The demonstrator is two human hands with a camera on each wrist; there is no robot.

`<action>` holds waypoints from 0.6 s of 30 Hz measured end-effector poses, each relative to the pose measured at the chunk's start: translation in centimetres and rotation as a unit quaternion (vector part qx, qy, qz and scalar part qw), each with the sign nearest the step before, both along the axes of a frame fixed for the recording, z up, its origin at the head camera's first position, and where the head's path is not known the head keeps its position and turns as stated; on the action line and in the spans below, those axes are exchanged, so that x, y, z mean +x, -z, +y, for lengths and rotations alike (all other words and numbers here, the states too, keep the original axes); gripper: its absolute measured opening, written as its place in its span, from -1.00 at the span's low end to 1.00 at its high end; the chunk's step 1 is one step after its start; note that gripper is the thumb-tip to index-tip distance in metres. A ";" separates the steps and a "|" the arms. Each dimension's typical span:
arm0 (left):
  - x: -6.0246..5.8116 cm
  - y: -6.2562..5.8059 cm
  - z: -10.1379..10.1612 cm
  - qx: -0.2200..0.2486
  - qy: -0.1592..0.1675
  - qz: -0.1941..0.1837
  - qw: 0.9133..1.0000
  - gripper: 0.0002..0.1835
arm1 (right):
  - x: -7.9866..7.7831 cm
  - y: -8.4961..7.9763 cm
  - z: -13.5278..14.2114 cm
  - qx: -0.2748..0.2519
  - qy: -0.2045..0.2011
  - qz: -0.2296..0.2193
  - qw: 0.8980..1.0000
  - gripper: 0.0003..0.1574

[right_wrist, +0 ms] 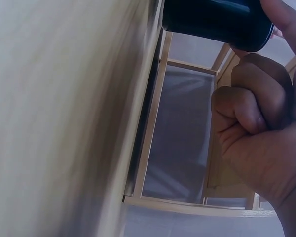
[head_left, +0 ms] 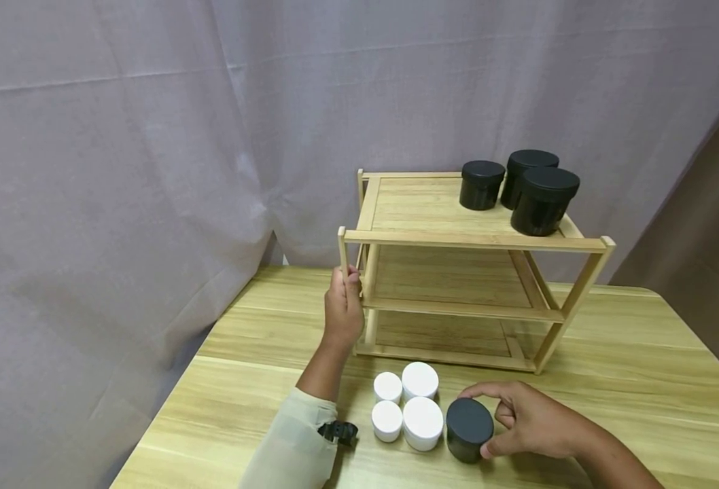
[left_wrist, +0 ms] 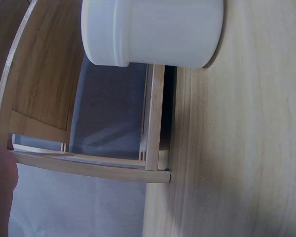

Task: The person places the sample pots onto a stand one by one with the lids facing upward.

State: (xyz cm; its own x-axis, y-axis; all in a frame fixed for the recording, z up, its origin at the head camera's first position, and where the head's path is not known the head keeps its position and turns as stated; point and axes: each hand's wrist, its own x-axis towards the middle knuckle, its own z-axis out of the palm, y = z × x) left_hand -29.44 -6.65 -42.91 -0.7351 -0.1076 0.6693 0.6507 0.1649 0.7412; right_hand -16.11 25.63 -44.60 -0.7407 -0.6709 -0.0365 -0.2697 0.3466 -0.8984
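Observation:
A three-tier wooden shelf rack (head_left: 457, 239) stands on the table, and my left hand (head_left: 344, 305) grips its front left post. In the left wrist view only part of that hand (left_wrist: 1, 180) shows, at the left edge. My right hand (head_left: 533, 418) pinches a black lidded jar (head_left: 469, 429) between thumb and index finger, its other fingers curled in. The right wrist view shows the same jar (right_wrist: 219, 22) at the top, close over the table. Just left of it stand white lidded jars (head_left: 423, 424), several in a tight group, two larger and two smaller.
Three black jars (head_left: 545, 204) sit on the right part of the rack's top shelf. A grey curtain (head_left: 151, 170) hangs behind the wood-grain table (head_left: 213, 407). My left sleeve (head_left: 295, 445) and a black wristband (head_left: 339, 432) are close to the white jars.

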 end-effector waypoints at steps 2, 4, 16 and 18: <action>0.0 0.0 0.0 0.000 -0.001 0.001 1.000 -0.77 | 0.0 0.0 0.0 0.000 0.007 0.015 1.000 -0.07; 0.0 0.0 0.0 -0.003 -0.001 0.002 1.000 -0.77 | 0.1 0.0 0.1 0.002 0.016 0.029 0.999 -0.08; 0.2 -0.1 -0.2 -0.015 0.001 -0.006 1.000 -0.73 | 0.3 -1.0 0.5 0.024 0.051 0.048 0.997 -0.08; 0.2 -0.1 -0.1 -0.014 0.000 -0.005 1.000 -0.74 | 0.3 -1.2 0.6 0.018 0.057 0.046 0.997 -0.08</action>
